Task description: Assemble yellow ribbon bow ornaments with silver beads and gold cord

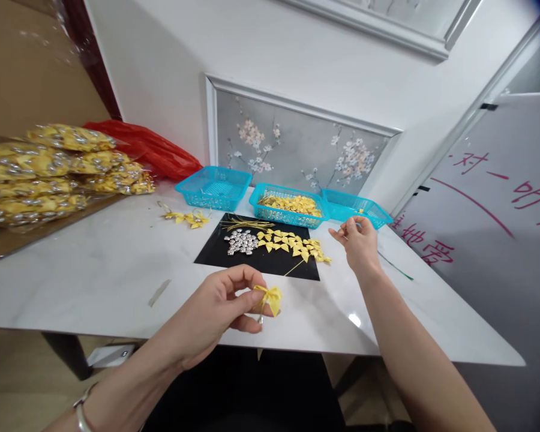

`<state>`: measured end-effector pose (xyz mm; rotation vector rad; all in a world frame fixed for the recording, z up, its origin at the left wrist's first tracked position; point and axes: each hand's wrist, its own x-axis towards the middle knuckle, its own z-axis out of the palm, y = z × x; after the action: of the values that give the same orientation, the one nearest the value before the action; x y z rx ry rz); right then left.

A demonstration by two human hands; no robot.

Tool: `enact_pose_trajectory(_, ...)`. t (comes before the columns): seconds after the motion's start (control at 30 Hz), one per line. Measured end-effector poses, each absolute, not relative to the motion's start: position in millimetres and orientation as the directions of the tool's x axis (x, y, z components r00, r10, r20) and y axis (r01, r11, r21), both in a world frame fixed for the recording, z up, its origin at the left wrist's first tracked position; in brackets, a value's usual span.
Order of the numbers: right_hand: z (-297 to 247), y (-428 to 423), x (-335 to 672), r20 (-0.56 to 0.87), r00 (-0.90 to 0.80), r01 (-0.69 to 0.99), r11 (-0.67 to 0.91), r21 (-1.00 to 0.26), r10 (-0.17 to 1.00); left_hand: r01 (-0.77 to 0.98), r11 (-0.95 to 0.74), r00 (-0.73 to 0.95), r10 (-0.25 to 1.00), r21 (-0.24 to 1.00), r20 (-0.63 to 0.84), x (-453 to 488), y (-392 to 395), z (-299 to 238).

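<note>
Head view, left to right: crinkled clear bags [49, 174] of yellow and silver pieces lie stacked at the far left, with a glossy red plastic bag [148, 150] behind them. They sit at the edge of a smooth white stone-look table [94, 270]. A few loose bows [189, 218] lie on it just before an open-mesh blue basket [213, 187]. Near the front edge, the left hand [211, 312] pinches a small yellow ribbon bow [270, 297] between thumb and forefinger, held above the table, other fingers curled beneath. Beyond it lies a flat black rectangular mat [216, 252] carrying a cluster of shiny silver pieces [242, 241] and, beside that, a scatter of yellow bows [292, 243]. A middle basket [290, 207] holds more yellow pieces. The right hand [360, 240] hovers off the mat's right corner, fingertips drawn together; whether anything is held cannot be told. A third basket [373, 213] stands behind it, and a white board [490, 198] with red writing leans at the right.
</note>
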<state>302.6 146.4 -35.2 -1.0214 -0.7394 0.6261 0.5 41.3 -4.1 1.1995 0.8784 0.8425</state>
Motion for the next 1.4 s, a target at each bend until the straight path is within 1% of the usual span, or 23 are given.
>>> enact_pose_trajectory(0.13, -26, 150, 326, 0.287, 0.707, -0.019, 0.424, -0.905, 0.646, -0.08, 0.174, 0.427, 0.896, 0.982, -0.123, -2, 38, -4)
enact_pose_trajectory(0.23, -18, 150, 343, 0.314, 0.749, 0.048, 0.425, -0.904, 0.584, -0.082, 0.149, 0.426, 0.899, 0.985, -0.101, -3, 37, -6)
enact_pose_trajectory(0.3, -12, 148, 347, 0.333, 0.751, 0.083, 0.419, -0.904, 0.571, -0.074, 0.109, 0.425, 0.903, 0.991, -0.067, -2, 37, -6)
enact_pose_trajectory(0.37, -8, 140, 342, 0.357, 0.721, 0.108, 0.412, -0.905, 0.595, -0.058, 0.056, 0.413, 0.91, 0.997, -0.027, -1, 36, -7)
enact_pose_trajectory(0.43, -4, 121, 323, 0.385, 0.641, 0.125, 0.405, -0.906, 0.664, -0.043, -0.006, 0.375, 0.927, 0.999, 0.022, 2, 35, -7)
enact_pose_trajectory(0.47, -4, 107, 309, 0.401, 0.57, 0.131, 0.403, -0.906, 0.717, -0.038, -0.039, 0.343, 0.938, 0.999, 0.049, 3, 34, -8)
enact_pose_trajectory(0.57, -8, 48, 253, 0.434, 0.288, 0.171, 0.4, -0.9, 0.854, -0.013, -0.129, 0.232, 0.964, 0.992, 0.128, 6, 31, -8)
enact_pose_trajectory(0.63, -16, 9, 213, 0.439, 0.102, 0.219, 0.41, -0.885, 0.893, 0.014, -0.168, 0.172, 0.971, 0.986, 0.163, 9, 27, -7)
enact_pose_trajectory(0.67, -21, -6, 195, 0.491, 0.026, 0.294, 0.462, -0.837, 0.871, 0.03, -0.191, 0.147, 0.972, 0.981, 0.185, 10, 25, -6)
enact_pose_trajectory(0.7, -26, -17, 180, 0.526, 0.01, 0.366, 0.486, -0.793, 0.85, 0.053, -0.22, 0.125, 0.969, 0.974, 0.212, 10, 23, -4)
enact_pose_trajectory(0.77, -34, -27, 158, 0.603, 0.121, 0.477, 0.487, -0.732, 0.788, 0.116, -0.292, 0.097, 0.955, 0.949, 0.282, 11, 19, -1)
enact_pose_trajectory(0.83, -39, -25, 148, 0.638, 0.163, 0.515, 0.486, -0.706, 0.753, 0.18, -0.368, 0.099, 0.929, 0.912, 0.355, 11, 17, 0)
enact_pose_trajectory(0.9, -40, -19, 146, 0.655, 0.152, 0.527, 0.5, -0.687, 0.74, 0.218, -0.418, 0.114, 0.909, 0.882, 0.402, 10, 15, 0)
enact_pose_trajectory(1.0, -38, -16, 148, 0.678, 0.129, 0.561, 0.511, -0.652, 0.724, 0.267, -0.451, 0.125, 0.893, 0.852, 0.433, 7, 15, -3)
enact_pose_trajectory(1.17, -36, -29, 153, 0.675, 0.092, 0.582, 0.511, -0.633, 0.732, 0.375, -0.476, 0.035, 0.865, 0.796, 0.501, 7, 14, -3)
enact_pose_trajectory(1.23, -35, -35, 153, 0.688, 0.108, 0.57, 0.523, -0.634, 0.717, 0.378, -0.487, 0.036, 0.857, 0.787, 0.514, 8, 13, -3)
enact_pose_trajectory(1.3, -35, -39, 151, 0.723, 0.12, 0.586, 0.539, -0.605, 0.68, 0.348, -0.486, 0.045, 0.863, 0.802, 0.503, 9, 11, -3)
enact_pose_trajectory(1.4, -39, -46, 145, 0.792, 0.12, 0.704, 0.511, -0.493, 0.599, 0.237, -0.43, 0.043, 0.9, 0.871, 0.433, 11, 10, 0)
